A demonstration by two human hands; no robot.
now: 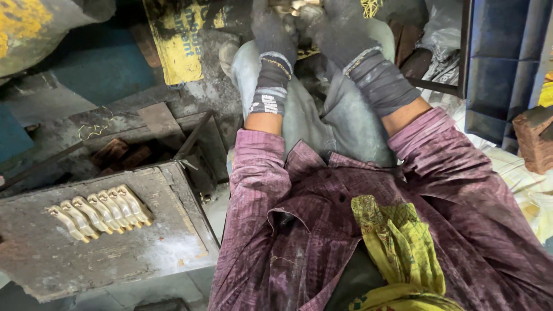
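Both my hands wear dark grey work gloves and reach forward over my lap to the top edge of the view. My left hand and my right hand are close together there, fingers curled around a small pale metal piece that is mostly cut off by the frame. Which hand actually grips it I cannot tell. My sleeves are purple and a yellow cloth hangs at my chest.
A grimy grey block at lower left carries a row of several brass-coloured cast pieces. Dirty machine parts and a yellow-painted plate lie ahead. A dark blue rack and a brick stand at the right.
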